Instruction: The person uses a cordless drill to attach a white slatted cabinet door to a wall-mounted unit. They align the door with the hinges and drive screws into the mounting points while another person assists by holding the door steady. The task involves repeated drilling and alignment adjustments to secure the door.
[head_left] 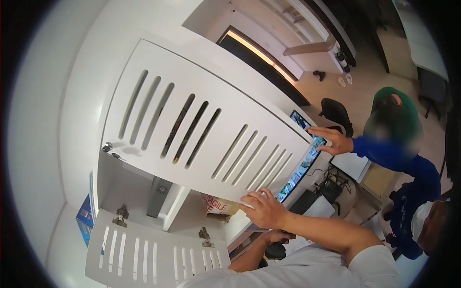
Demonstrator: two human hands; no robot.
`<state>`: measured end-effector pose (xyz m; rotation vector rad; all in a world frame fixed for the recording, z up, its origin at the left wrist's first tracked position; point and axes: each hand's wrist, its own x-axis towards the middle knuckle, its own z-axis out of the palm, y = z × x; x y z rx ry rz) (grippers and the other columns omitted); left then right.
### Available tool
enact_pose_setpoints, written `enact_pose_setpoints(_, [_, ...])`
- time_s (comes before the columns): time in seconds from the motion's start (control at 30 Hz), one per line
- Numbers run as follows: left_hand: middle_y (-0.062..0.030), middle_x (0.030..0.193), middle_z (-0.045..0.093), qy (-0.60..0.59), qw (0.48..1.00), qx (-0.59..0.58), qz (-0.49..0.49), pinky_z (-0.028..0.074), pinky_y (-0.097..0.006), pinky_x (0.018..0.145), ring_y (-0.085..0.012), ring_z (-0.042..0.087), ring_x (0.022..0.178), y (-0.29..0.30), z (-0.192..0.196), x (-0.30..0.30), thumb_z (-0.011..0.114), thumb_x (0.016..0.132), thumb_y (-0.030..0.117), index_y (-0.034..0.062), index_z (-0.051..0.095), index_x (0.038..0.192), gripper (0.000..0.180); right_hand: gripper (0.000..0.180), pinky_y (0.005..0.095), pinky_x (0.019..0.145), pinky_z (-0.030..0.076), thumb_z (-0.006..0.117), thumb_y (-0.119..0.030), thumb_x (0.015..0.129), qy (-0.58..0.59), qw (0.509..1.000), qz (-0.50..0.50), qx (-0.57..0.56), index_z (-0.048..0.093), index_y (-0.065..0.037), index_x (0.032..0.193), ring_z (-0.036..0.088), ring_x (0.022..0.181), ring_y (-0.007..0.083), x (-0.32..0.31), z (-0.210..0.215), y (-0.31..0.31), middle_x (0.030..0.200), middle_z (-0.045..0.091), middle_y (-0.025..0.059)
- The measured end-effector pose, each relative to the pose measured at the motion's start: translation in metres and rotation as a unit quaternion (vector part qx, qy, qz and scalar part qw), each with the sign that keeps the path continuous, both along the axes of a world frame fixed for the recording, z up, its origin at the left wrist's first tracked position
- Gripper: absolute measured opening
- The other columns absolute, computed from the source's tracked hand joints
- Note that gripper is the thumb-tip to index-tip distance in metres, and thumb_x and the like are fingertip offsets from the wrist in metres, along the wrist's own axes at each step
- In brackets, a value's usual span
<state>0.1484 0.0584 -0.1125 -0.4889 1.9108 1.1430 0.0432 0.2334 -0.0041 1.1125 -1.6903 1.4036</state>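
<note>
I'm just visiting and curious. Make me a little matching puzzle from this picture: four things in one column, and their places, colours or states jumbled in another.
Things
1. The wearer's right hand
2. The co-worker's sleeve
3. The monitor
4. The metal hinges

Places, colours, states
A. Lit, and partly hidden behind the upper slatted door
B. On the lower slatted door
C. At the lower edge of the upper slatted door
D. Blue

Right pairs: 1-C, 2-D, 3-A, 4-B
</note>
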Motion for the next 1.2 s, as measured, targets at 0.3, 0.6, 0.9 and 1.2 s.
enact_pose_setpoints(0.3, [-0.0029, 0.095, 0.072, 0.08, 0.995, -0.05, 0.022, 0.055, -0.03, 0.065, -0.0128, 0.064, 0.073, -0.006, -0.007, 0.003, 0.081, 0.089, 0.018, 0.0051, 0.073, 0.11, 0.026, 0.06, 0.0678, 0.12, 0.028, 0.056, -0.019, 0.097, 0.107, 0.993, -0.035, 0.018, 0.042, -0.019, 0.155, 0.03, 0.153, 0.0333, -0.011, 0.037, -0.02, 0.165, 0.033, 0.0111])
enact_pose_setpoints(0.6, [-0.007, 0.086, 0.071, 0.116, 0.986, 0.047, 0.107, 0.051, -0.029, 0.054, -0.0135, 0.064, 0.061, 0.02, 0.009, 0.011, 0.083, 0.082, 0.008, 0.0014, 0.071, 0.098, 0.02, 0.073, 0.0708, 0.122, 0.02, 0.06, -0.019, 0.095, 0.14, 0.982, -0.116, 0.054, 0.03, -0.024, 0.161, 0.02, 0.157, 0.0355, -0.032, 0.063, -0.06, 0.17, 0.022, 0.0117])
enact_pose_setpoints(0.9, [-0.0056, 0.084, 0.071, 0.086, 0.989, 0.028, 0.114, 0.051, -0.028, 0.053, -0.0127, 0.063, 0.058, 0.017, -0.023, 0.066, 0.084, 0.079, 0.004, -0.0001, 0.072, 0.105, 0.029, 0.087, 0.073, 0.12, 0.021, 0.061, -0.009, 0.089, 0.159, 0.968, -0.185, 0.057, 0.023, -0.036, 0.162, 0.018, 0.157, 0.0377, -0.02, 0.056, -0.064, 0.172, 0.017, 0.0106])
enact_pose_setpoints(1.2, [-0.0045, 0.085, 0.071, 0.114, 0.978, 0.069, 0.163, 0.052, -0.028, 0.055, -0.0118, 0.062, 0.059, -0.003, -0.056, 0.075, 0.085, 0.079, 0.009, 0.0006, 0.072, 0.107, 0.031, 0.074, 0.0727, 0.116, 0.026, 0.062, -0.009, 0.089, 0.156, 0.967, -0.186, 0.076, 0.045, -0.042, 0.153, 0.026, 0.155, 0.0405, 0.016, 0.061, -0.006, 0.168, 0.027, 0.0139])
